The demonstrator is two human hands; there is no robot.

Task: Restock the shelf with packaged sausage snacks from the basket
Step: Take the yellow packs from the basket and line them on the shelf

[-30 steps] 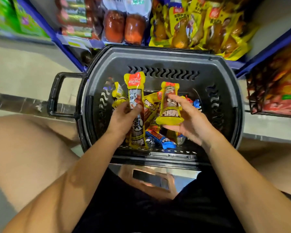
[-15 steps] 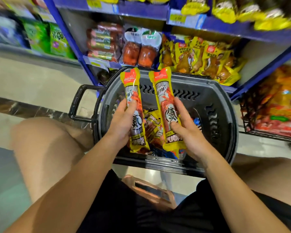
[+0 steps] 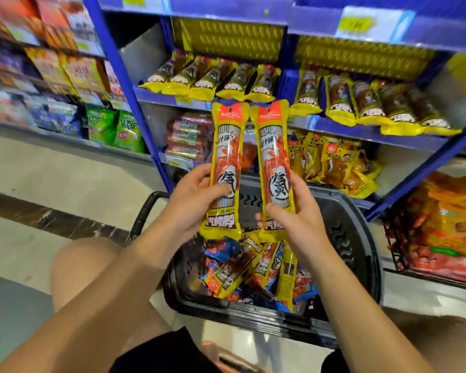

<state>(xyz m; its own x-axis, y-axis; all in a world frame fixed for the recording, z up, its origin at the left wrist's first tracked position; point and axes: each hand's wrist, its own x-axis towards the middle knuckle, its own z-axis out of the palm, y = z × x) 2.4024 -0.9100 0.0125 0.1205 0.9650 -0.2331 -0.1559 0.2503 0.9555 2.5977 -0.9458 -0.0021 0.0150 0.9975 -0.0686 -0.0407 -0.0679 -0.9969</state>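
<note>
Above the basket [image 3: 361,238], both packs raised upright side by side, near each other and level with the sausage shelf [image 3: 361,130]

Item 1, left pack [image 3: 225,170]: I have my left hand [image 3: 191,208] curled round its lower half, thumb across the printed front, fingers behind. Held low so the red header stays free to go in first, as I judge it

Item 2, right pack [image 3: 275,168]: my right hand [image 3: 296,216] grips it the same way, thumb over the bottom print, fingers wrapped behind. Label faces me on both, presumably so I can match them to the rows before placing

Material: long, narrow pouches, glossy yellow film with a silver panel and a red top tab; rounded in the middle over the sausage, flat and crimped at the sealed ends. Slick and a little stiff, so likely to slide in a loose hold

Stock remaining: basket is black plastic with slotted walls and a loop handle; a loose heap of yellow and blue packs [image 3: 253,270] lies in its bottom, overlapping at all angles

Destination: blue metal shelf, similar yellow-ended packs lying in rows with their ends hanging over the front lip; price tags along the edge

Status: lift done, placing not yet begun
</note>
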